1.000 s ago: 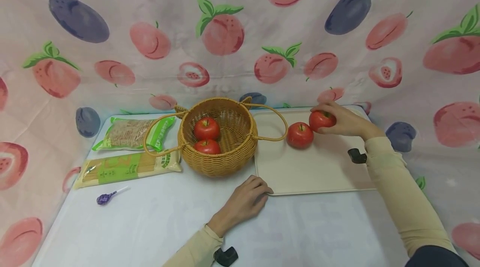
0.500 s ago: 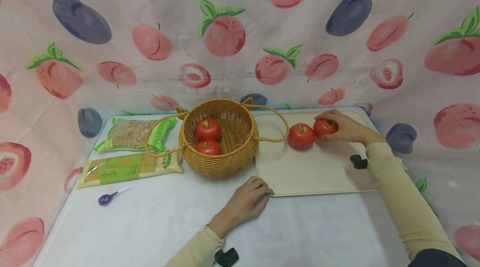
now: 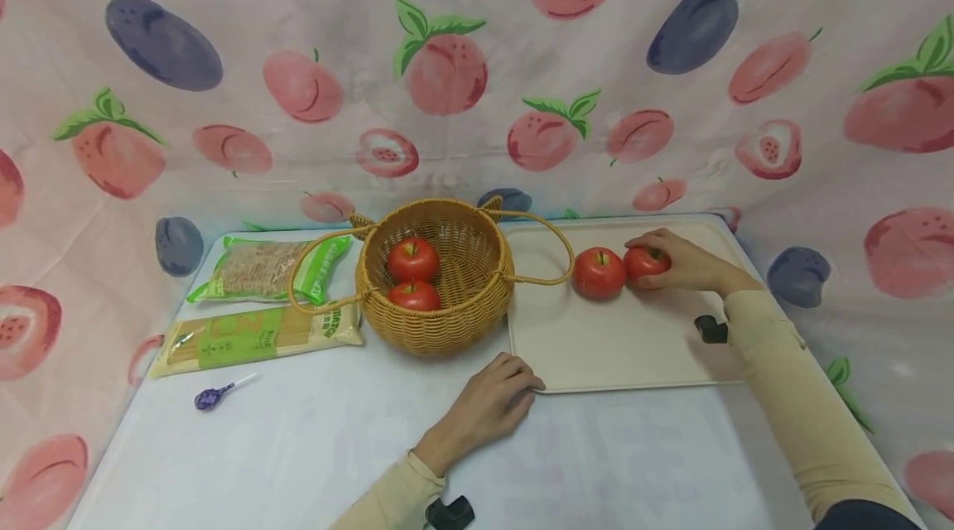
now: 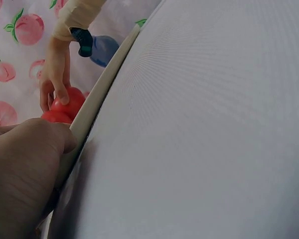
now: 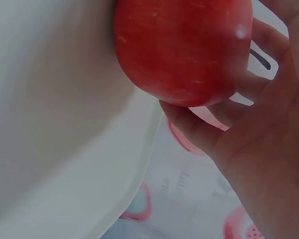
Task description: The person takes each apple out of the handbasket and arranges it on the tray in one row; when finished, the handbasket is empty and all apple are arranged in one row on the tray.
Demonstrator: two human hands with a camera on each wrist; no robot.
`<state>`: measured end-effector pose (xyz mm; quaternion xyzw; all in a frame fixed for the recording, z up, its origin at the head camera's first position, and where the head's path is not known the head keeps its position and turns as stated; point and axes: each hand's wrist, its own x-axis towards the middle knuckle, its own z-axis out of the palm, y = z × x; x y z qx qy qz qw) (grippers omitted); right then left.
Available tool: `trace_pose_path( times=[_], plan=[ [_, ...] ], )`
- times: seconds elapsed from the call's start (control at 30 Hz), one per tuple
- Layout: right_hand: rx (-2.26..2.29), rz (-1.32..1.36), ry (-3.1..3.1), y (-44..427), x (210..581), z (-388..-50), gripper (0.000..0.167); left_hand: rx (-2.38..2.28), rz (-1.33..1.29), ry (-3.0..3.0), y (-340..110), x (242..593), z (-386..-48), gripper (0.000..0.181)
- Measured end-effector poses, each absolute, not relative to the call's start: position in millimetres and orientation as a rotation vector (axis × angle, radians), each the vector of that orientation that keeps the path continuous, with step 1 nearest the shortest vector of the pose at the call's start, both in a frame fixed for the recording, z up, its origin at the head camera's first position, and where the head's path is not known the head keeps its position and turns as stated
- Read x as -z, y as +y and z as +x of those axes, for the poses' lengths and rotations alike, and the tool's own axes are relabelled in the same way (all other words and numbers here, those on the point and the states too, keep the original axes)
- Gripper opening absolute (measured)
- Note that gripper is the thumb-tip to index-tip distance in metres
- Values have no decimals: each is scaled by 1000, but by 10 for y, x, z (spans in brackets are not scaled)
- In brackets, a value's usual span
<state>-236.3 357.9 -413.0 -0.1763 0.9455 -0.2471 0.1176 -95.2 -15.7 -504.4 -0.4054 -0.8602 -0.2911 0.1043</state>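
My right hand [image 3: 689,262] holds a red apple [image 3: 645,263] at the back right of the beige tray [image 3: 619,348], its fingers curved round the fruit. In the right wrist view that apple [image 5: 184,50] is close up, low over the tray surface. Another red apple [image 3: 599,273] sits on the tray just left of it, seemingly touching. My left hand [image 3: 492,402] grips the tray's front-left corner; the left wrist view shows its thumb [image 4: 65,137] at the rim. To the left stands a wicker basket [image 3: 432,331] with two apples [image 3: 413,259] inside.
The basket's right handle [image 3: 551,224] reaches over the tray's left part. Left of the basket lie a green-edged food bag [image 3: 253,269], a long noodle packet [image 3: 253,338] and a purple lollipop [image 3: 212,397]. A fruit-print cloth [image 3: 447,141] hangs behind the table.
My right hand has lowered its apple towards the tray, slightly to the right, beside the other apple. The left hand has stayed at the tray corner.
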Motion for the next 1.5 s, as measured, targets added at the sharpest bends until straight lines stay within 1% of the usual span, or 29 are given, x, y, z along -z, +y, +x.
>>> trace_pose_path(
  times=[0.4, 0.6, 0.73, 0.9, 1.07, 1.3, 1.5],
  plan=[
    [759, -455, 2739, 3575, 4152, -2329, 69, 850, -1199, -2540, -159, 5026, -948, 15],
    [766, -440, 2725, 3555, 4131, -2326, 69, 862, -1198, -2544, -159, 5028, -949, 15],
    [761, -456, 2737, 3533, 4114, -2340, 65, 865, -1199, -2541, -163, 5036, -950, 15],
    [783, -531, 2786, 3481, 4097, -2382, 53, 862, -1200, -2529, -166, 5046, -950, 15],
    [839, -570, 2828, 3376, 4039, -2420, 46, 856, -1199, -2521, -162, 5047, -950, 15],
    [908, -560, 2803, 3175, 3865, -2410, 44, 852, -1200, -2542, -161, 5039, -949, 15],
    [909, -657, 2814, 3001, 3747, -2430, 45, 854, -1203, -2550, -163, 5038, -947, 15]
  ],
)
